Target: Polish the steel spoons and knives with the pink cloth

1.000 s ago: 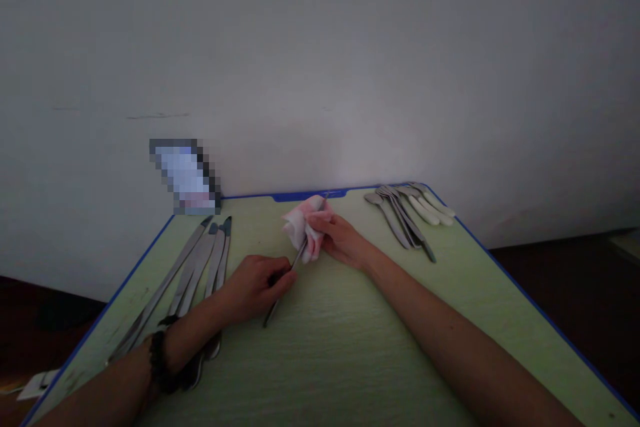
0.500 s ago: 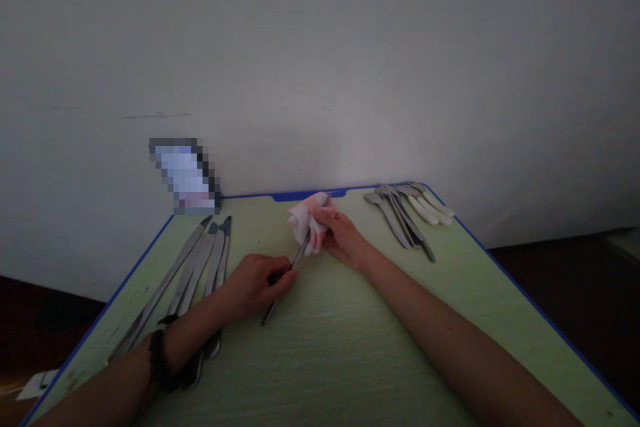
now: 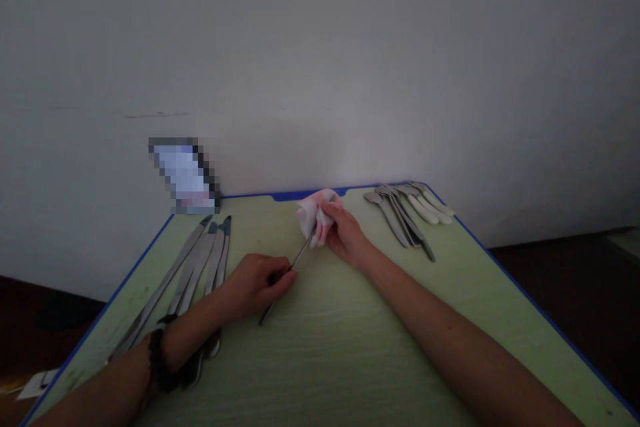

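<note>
My left hand [image 3: 267, 280] is closed around the handle of a piece of metal cutlery [image 3: 302, 253], which slants up and away over the table. The far end of that piece is hidden inside a crumpled pink and white cloth [image 3: 311, 213], so I cannot tell its kind. My right hand [image 3: 346, 230] pinches the cloth about it, thumb on top. Left of my left hand lie several long metal table knives [image 3: 187, 277], partly covered by my forearm. Beyond my right hand rests a group of spoons and forks [image 3: 400, 213], some with white handles.
The pale green table [image 3: 350, 347] has a blue rim and stands against a grey wall [image 3: 320, 67]. A blurred-out device with a lit screen [image 3: 183, 173] leans on the wall at the back left. A white object [image 3: 37, 385] shows low at the left, beyond the table.
My right hand and the cloth have shifted slightly up and right along the cutlery, baring more of its shaft. My left hand stays almost where it was.
</note>
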`<state>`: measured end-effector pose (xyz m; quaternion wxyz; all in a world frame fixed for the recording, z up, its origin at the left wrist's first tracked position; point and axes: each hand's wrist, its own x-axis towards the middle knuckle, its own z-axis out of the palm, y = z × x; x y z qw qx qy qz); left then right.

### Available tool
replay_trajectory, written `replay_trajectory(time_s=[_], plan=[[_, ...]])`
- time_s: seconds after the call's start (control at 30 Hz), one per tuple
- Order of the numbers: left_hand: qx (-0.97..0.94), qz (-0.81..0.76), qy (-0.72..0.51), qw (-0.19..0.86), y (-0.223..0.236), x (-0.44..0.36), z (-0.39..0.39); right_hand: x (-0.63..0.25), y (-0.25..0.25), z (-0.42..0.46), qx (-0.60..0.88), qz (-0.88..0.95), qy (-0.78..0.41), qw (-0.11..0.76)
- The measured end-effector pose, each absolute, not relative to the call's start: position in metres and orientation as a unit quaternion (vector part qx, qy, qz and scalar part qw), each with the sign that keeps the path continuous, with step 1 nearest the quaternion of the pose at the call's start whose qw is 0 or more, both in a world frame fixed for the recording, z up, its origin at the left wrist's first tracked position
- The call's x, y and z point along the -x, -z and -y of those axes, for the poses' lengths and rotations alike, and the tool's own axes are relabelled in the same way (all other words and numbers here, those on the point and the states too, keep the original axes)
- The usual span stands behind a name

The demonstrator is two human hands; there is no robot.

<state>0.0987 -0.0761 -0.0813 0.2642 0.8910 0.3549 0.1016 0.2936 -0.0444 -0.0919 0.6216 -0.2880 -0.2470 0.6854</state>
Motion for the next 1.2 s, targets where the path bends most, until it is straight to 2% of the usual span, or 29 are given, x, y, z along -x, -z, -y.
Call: replay_trajectory(time_s=[0.77,1.2], plan=[[-0.897,-0.341,-0.101,0.264,0.0786,-0.0988,0.0769,-0.3002,0.0953,0.0375,0.297,0.189,-0.671,0.653],[-0.915,-0.325,-0.088,0.221,0.0755,-0.0999,0.0786,-0.2971,0.0899,0.0431,0.311,0.269,-0.644,0.645]])
